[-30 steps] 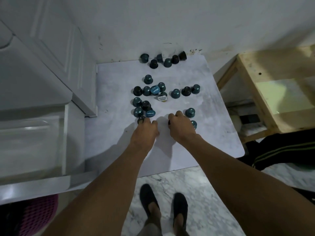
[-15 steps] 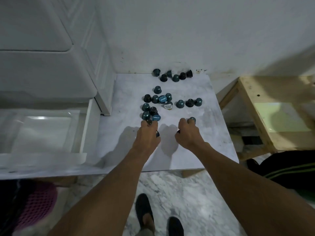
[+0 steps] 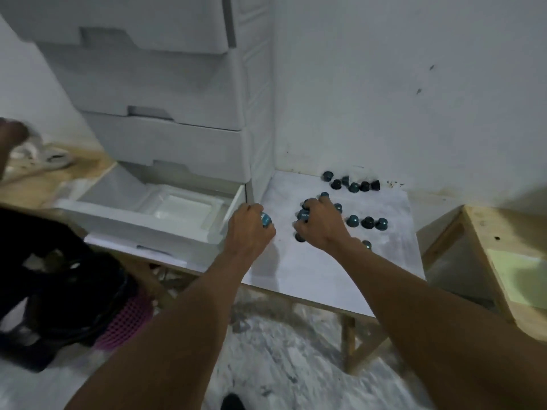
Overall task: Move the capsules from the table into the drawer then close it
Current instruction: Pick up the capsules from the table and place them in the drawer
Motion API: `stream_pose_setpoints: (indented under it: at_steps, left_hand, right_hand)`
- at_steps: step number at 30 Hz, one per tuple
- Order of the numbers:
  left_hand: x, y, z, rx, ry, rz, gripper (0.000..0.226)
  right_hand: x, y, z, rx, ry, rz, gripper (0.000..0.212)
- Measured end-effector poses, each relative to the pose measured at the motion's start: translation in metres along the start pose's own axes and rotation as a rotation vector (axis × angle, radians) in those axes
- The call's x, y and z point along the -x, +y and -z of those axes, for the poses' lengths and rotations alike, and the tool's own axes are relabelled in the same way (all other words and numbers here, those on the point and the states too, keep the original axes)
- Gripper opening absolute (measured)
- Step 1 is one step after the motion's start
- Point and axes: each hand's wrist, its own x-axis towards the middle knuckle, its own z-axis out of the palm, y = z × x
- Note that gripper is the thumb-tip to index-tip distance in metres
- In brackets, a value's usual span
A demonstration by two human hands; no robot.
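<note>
Left hand [image 3: 250, 232]: fingers curled round one teal capsule [image 3: 265, 219], held over the left edge of the desk [image 3: 310, 270], just beside the right front corner of the open drawer [image 3: 142, 224].

Right hand [image 3: 321, 224]: fingers curled down onto the clustered capsules [image 3: 303, 215] mid-desk, gripping at least one. How many, I cannot tell.

A dark capsule [image 3: 299, 237] sits on the desk just by the near side of that hand. Three capsules [image 3: 367, 222] stand in a line just right of my right hand. A lone capsule [image 3: 366, 245] lies beside my right wrist.

The back row of capsules [image 3: 353, 187] sits against the wall [image 3: 414, 84], well apart from both hands.

The drawer is the lowest in the white drawer unit [image 3: 165, 84] and is pulled out, its pale inside showing. A wooden stand [image 3: 503, 229] is right of the desk, with marble floor [image 3: 281, 365] beneath.
</note>
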Motion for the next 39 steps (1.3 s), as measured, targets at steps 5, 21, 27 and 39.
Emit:
stream_pose_setpoints:
  at_steps: [5,21,27,39]
  left_hand:
    - [-0.012,-0.034,0.061,-0.029,0.112,0.02,0.02]
    - [-0.072,-0.203,0.179,-0.065,0.039,-0.064,0.031]
    - [-0.111,-0.244,0.167,-0.071,-0.086,-0.084,0.035]
    - [-0.211,-0.322,0.116,-0.182,-0.45,-0.036,0.044]
  right_hand:
    - [-0.011,-0.075,0.001,0.04,-0.006,0.19,0.035]
    - [-0.074,-0.241,-0.096,0.045,0.001,0.195,0.031]
    - [-0.109,-0.256,-0.135,0.096,-0.071,0.119,0.029]
    - [-0.198,-0.249,-0.241,0.006,-0.305,-0.028,0.039]
